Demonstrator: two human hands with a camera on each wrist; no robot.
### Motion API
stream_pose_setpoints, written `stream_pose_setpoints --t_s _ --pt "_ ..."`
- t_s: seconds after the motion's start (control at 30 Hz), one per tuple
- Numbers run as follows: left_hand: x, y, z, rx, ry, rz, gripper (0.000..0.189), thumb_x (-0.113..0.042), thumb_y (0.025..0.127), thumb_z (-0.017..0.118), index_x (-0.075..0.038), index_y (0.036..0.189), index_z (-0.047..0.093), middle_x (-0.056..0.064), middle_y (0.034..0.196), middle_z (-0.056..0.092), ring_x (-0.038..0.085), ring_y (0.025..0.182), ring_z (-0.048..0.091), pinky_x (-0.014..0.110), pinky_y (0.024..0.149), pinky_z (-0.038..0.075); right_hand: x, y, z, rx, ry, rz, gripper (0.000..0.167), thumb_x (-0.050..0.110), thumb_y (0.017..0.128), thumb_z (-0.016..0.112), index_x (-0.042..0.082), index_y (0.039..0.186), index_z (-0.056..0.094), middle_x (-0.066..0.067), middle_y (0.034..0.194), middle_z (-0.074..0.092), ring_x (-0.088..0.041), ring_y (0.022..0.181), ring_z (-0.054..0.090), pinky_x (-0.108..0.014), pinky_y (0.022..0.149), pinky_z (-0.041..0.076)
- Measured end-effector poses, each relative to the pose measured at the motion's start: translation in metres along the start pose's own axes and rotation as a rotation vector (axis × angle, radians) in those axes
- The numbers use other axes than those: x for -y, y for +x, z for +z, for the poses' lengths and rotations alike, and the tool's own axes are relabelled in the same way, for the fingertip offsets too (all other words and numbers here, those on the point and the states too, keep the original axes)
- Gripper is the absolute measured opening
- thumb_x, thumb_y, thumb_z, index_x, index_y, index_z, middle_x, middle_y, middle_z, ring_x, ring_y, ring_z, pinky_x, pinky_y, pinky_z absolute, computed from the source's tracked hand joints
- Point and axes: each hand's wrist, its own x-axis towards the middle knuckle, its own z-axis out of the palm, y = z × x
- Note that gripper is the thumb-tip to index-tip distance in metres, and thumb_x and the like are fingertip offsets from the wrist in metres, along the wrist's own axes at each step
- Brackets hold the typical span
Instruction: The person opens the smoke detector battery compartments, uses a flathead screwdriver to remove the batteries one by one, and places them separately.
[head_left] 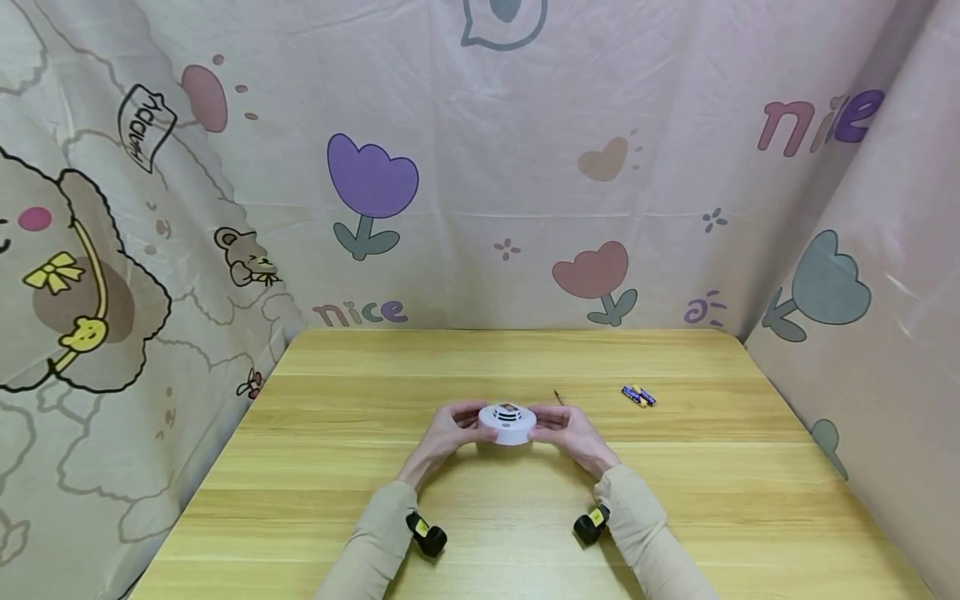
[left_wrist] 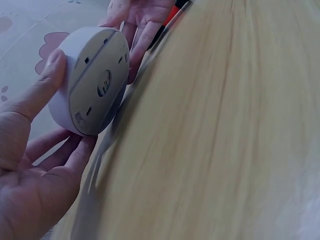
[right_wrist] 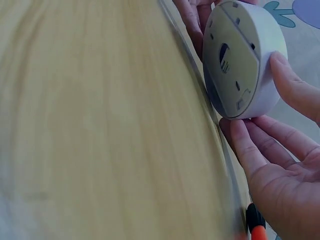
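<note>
A round white smoke detector (head_left: 507, 429) is held between both hands over the middle of the table, its vented top with a dark red label facing up. My left hand (head_left: 455, 427) grips its left side, the thumb on the side wall and the fingers at the lower edge. From the right, my right hand (head_left: 567, 432) grips it the same way. Both wrist views show the flat underside of the smoke detector (left_wrist: 102, 82), with small slots and a round opening near the centre. Its underside is tilted into sight, close over the wood.
Behind the right hand, a thin dark shaft (head_left: 558, 397) pokes out; the right wrist view shows a black and orange handle (right_wrist: 257, 222) by that hand. Several blue batteries (head_left: 639, 396) lie farther right on the wooden table (head_left: 360, 375). A printed curtain (head_left: 480, 167) hangs behind.
</note>
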Motion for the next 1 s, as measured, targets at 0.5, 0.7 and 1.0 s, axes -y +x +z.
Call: stream_pose_setpoints --t_s 0.5,0.7,1.0 --pt "0.002 -0.001 -0.003 0.067 -0.072 -0.017 0.080 -0.001 0.073 0.088 0.007 0.142 0.049 0.026 0.149 0.050 0.040 0.145 0.042 0.041 0.122 0.035 -0.002 0.004 0.005 0.013 -0.006 -0.017 0.070 -0.005 0.078 0.079 -0.014 0.139 0.046 -0.034 0.143 0.051 -0.032 0.133 0.055 -0.021 0.109 0.050" --pt "0.001 -0.001 -0.001 0.082 -0.066 -0.020 0.082 0.005 0.071 0.087 0.007 0.143 0.048 0.025 0.151 0.047 0.040 0.148 0.037 0.042 0.125 0.030 -0.002 0.004 0.007 0.011 -0.047 -0.021 0.070 -0.007 0.077 0.079 -0.014 0.139 0.047 -0.033 0.143 0.051 -0.029 0.131 0.056 -0.020 0.109 0.049" --pt "0.006 0.000 -0.001 0.094 0.026 0.033 0.086 0.006 0.069 0.087 0.009 0.144 0.045 0.029 0.152 0.045 0.043 0.148 0.035 0.045 0.124 0.031 -0.002 0.005 0.011 -0.001 -0.120 -0.043 0.072 -0.010 0.072 0.080 -0.012 0.137 0.049 -0.032 0.141 0.054 -0.041 0.134 0.052 -0.027 0.114 0.047"
